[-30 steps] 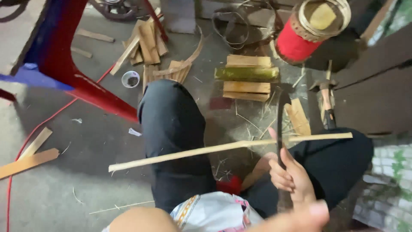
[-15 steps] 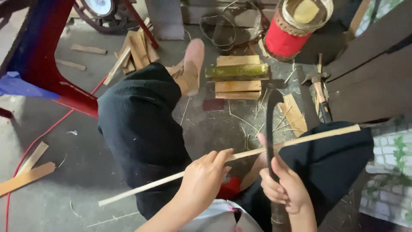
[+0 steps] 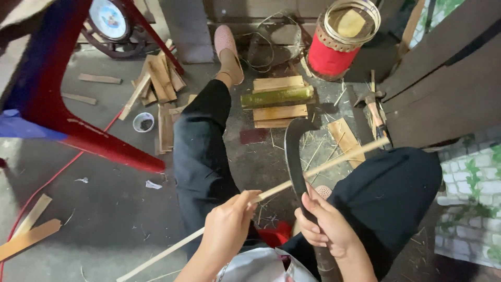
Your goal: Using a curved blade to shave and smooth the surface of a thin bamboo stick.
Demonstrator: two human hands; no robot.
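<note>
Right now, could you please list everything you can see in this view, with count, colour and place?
bamboo strip: one, pale tan, held across the lap
curved knife: one, dark blade, upright between the knees
green bamboo piece: one, green, on the split slabs
split slabs: a few, tan, floor centre
red drum: one, red with woven rim, top right
hammer: one, wooden handle, floor at right
wood offcuts: several, tan, floor upper left
small cup: one, white, by the offcuts
red frame: one, red, left
left hand: grips the strip
right hand: grips the knife handle
</note>
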